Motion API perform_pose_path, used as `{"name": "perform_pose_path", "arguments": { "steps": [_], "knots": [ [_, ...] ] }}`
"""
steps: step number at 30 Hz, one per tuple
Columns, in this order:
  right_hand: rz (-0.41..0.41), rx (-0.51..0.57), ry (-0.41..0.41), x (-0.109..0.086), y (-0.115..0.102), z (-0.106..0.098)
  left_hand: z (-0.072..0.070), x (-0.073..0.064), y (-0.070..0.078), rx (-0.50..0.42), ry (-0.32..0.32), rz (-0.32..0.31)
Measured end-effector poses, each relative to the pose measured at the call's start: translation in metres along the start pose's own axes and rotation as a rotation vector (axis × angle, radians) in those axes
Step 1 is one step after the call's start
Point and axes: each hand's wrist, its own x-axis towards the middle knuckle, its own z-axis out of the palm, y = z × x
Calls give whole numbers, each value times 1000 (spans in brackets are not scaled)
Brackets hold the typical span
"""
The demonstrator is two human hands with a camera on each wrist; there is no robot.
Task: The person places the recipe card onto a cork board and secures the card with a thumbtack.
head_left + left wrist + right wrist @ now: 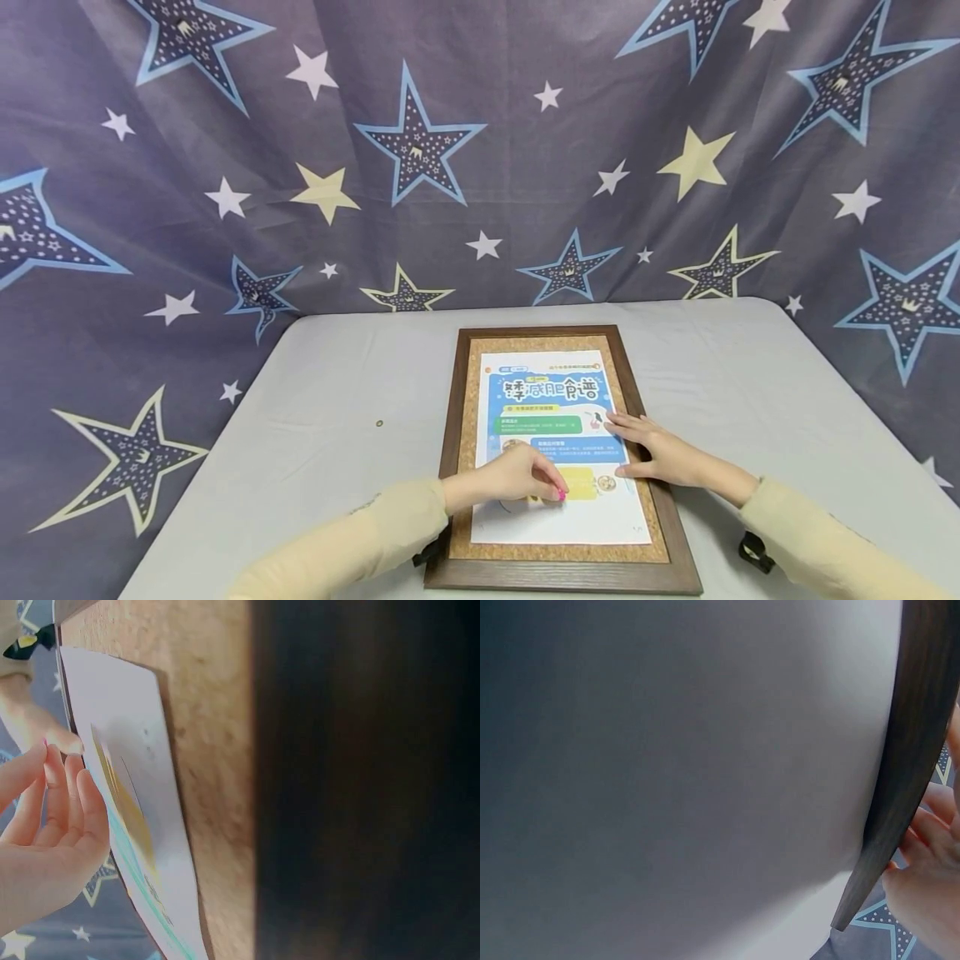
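Observation:
A printed sheet [562,525] with blue, green and yellow panels lies on a cork board [555,552]. Between the thumb and fingertips of my left hand [517,475] is a small pink push pin [561,495], held over the lower part of the sheet. The left wrist view shows only a speck of pink at those fingertips. With fingers spread, my right hand [663,450] reaches across the board's right side, its fingertips at the sheet's right edge. In the right wrist view, that hand [926,881] is partly hidden behind the wooden frame [907,750].
The board's dark wooden frame [562,575] lies on a grey-covered table [337,483]. A small ring-like object [379,423] sits on the table left of the board. Behind the table hangs a star-patterned curtain [495,92].

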Motion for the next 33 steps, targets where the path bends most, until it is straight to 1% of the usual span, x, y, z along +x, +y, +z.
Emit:
{"name": "perform_pose_path", "arguments": {
  "steps": [8, 12, 15, 18, 22, 24, 29, 33],
  "knots": [
    [14, -3, -9, 0, -1, -1, 9, 5, 7, -7, -29, -9],
    [10, 4, -10, 0, -2, -1, 13, 7, 10, -24, -56, -2],
    [3, 9, -11, 0, -2, -1, 17, 10, 12, -31, -65, 7],
    [2, 11, -13, 0, -2, -1, 23, 13, 14, -33, -61, 14],
    [-9, 5, -4, 0, -1, -1, 30, 16, 19, -49, -55, 0],
    [-15, 5, 0, 0, -1, -1, 32, 17, 22, -66, -56, -9],
    [-30, -4, 11, 0, -1, -1, 39, 20, 27, -100, -45, -5],
    [-40, -6, 20, 0, 0, -1, 44, 23, 31, -135, -40, -16]
  ]
}}
